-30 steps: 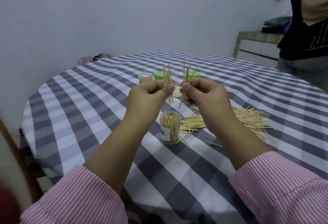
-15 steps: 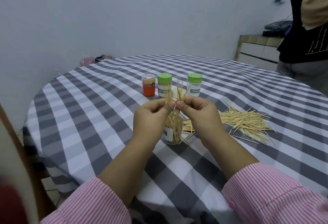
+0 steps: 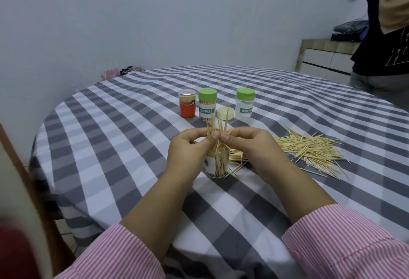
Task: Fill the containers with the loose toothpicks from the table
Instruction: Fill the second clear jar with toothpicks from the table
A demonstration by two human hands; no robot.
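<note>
My left hand (image 3: pixel 188 146) and right hand (image 3: pixel 250 146) pinch a bunch of toothpicks (image 3: pixel 218 132). They stand nearly straight up, tips fanning out, right above the open jar (image 3: pixel 217 166) on the worktop (image 3: pixel 124 146).

Open clear container (image 3: pixel 215 166) upright on checked table, packed with toothpicks; small bundle (image 3: pixel 218 130) stands fanned above its mouth. Loose toothpick pile (image 3: pixel 309 151) sprawls to right. Behind: orange-labelled jar (image 3: pixel 187 103), two green-capped containers (image 3: pixel 207 104) (image 3: pixel 244 103), one full, one seemingly empty.
</note>
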